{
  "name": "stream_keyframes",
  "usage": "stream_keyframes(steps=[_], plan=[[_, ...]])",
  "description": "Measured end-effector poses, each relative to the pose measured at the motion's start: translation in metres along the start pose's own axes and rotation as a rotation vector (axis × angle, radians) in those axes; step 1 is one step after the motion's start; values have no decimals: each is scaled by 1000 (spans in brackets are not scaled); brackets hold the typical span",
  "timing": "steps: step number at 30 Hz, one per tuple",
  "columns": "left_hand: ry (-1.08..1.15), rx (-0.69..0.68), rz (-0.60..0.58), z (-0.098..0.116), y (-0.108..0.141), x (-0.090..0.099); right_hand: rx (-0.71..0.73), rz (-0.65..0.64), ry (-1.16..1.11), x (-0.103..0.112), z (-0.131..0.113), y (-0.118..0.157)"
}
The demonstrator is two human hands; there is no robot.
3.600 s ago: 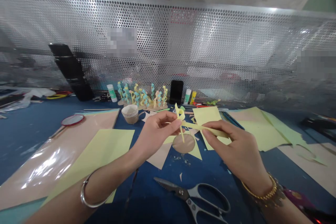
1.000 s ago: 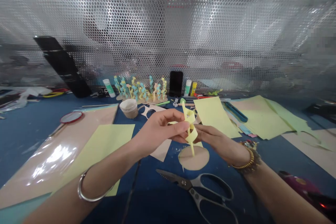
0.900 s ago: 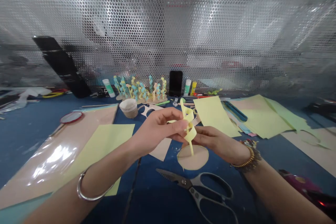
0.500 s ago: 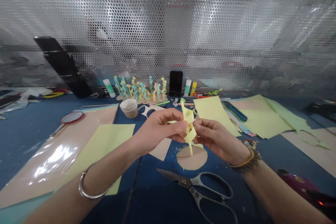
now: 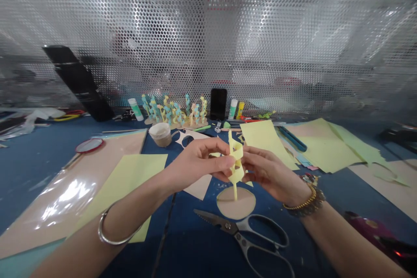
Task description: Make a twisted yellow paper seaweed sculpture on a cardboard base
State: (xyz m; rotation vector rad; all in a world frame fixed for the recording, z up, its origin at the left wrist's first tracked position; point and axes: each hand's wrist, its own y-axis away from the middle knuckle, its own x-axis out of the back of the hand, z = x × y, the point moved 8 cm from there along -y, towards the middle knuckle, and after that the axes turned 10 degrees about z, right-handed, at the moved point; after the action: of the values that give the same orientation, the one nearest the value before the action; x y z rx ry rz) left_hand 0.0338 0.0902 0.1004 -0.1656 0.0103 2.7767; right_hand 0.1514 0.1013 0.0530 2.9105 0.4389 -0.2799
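Observation:
A yellow paper spiral (image 5: 237,175) winds around a thin yellow stem (image 5: 235,193) that rises from a round pinkish card base (image 5: 244,207). My left hand (image 5: 203,160) pinches the spiral and stem from the left, thumb in front. On the other side, my right hand (image 5: 270,169) has its fingers curled against the spiral's right edge; some fingertips are hidden behind the paper. The stem stands almost upright. Just below the base, large grey-handled scissors (image 5: 229,226) lie on the blue table.
Behind stand a row of small paper spirals (image 5: 177,113), a paper cup (image 5: 161,135), a phone (image 5: 218,103) and glue sticks (image 5: 233,108). Yellow sheets (image 5: 267,143) lie right; a plastic-covered board (image 5: 74,186) and magnifying glass (image 5: 89,145) lie left. A perforated metal panel (image 5: 208,43) closes the back.
The spiral and its base have shifted slightly down and left, and the stem is more upright. My right fingers have moved from the spiral's front edge to further behind it.

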Motion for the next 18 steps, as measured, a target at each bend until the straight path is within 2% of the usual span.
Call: stream_keyframes(steps=[4, 8, 10, 12, 15, 18], plan=[[20, -13, -44, 0, 2, -1, 66, -64, 191, -7, 4, 1], [38, -21, -51, 0, 3, 0, 2, -163, 119, -15, 11, 5], [42, -20, -39, 0, 2, 1, -23, -116, 63, -11, 11, 3], [37, -26, -15, 0, 1, 3, 12, -45, 39, -4, 6, 1], [-13, -71, 65, 4, -2, 9, 157, 63, 52, 5, -9, 0], [-103, -109, 173, 8, -4, 18, 333, 222, 196, 14, -26, 6]])
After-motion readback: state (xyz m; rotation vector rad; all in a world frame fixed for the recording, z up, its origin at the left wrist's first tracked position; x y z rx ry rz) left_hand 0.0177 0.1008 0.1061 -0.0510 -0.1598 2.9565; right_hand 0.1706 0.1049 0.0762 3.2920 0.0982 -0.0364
